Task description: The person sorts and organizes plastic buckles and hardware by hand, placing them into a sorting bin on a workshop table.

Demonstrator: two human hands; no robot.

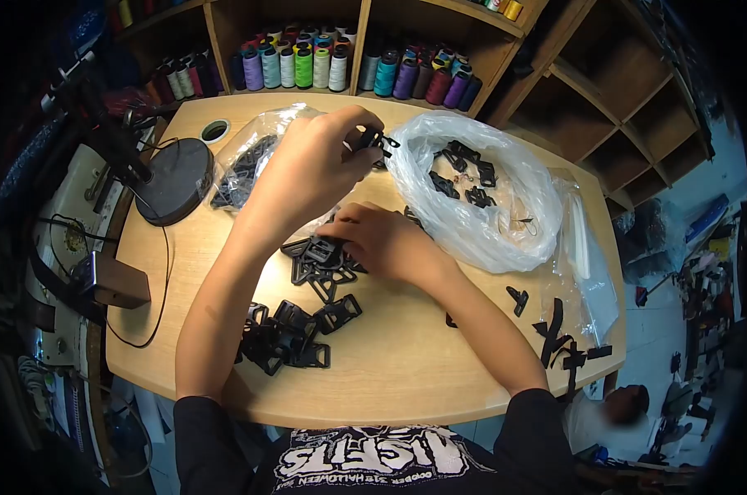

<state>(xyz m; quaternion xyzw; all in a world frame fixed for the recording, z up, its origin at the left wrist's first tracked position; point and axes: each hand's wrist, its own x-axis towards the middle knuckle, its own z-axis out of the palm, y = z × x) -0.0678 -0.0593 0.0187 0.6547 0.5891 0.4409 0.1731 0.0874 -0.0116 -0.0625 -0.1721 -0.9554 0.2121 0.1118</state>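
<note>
My left hand (pixel 307 161) is raised over the far middle of the table, fingers pinched on a small black plastic buckle (pixel 375 142). Lower down, my right hand (pixel 390 241) has its curled fingers on a black plastic buckle (pixel 322 249) at the top of a pile. Triangular black frames (pixel 328 280) stick out below that pile. Nearer to me lies a second heap of black side-release buckles (pixel 287 334). To the right of my hands, an opened clear plastic bag (pixel 522 239) holds several black buckle parts (pixel 481 196).
Another clear bag of black parts (pixel 246 169) lies behind my left forearm. A round black stand base (pixel 174 181), tape roll (pixel 215 130) and small box (pixel 119 280) are at left. Black strap pieces (pixel 555 334) lie at right. Thread spools (pixel 303 68) fill a shelf; a person (pixel 608 417) is lower right.
</note>
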